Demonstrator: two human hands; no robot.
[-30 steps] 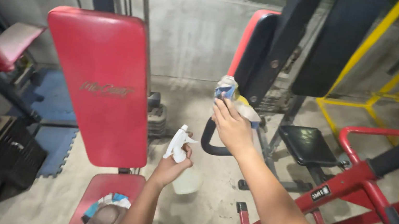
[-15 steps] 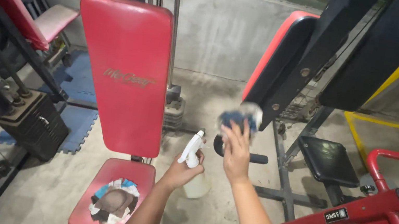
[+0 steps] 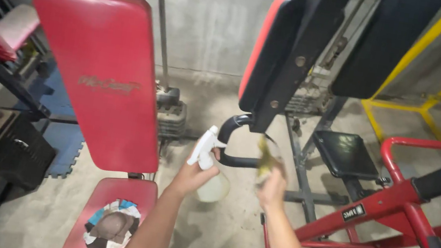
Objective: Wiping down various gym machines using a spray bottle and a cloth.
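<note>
Centre frame | left hand point(image 3: 192, 175) fingers closed around spray bottle point(image 3: 208, 166) | right hand point(image 3: 272, 187) fingers grip blurred cloth point(image 3: 266, 155) beside black handle point(image 3: 232, 143).

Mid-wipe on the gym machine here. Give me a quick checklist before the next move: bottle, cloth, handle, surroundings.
1. Spray bottle gripped in left hand: ok.
2. Nozzle aimed toward the black curved handle: ok.
3. Cloth held in right hand: ok, though blurred.
4. Cloth touching the handle: cannot tell.
5. Liquid left in the bottle: cannot tell.
6. Red frame bar near the right forearm, not touching: ok.
</note>
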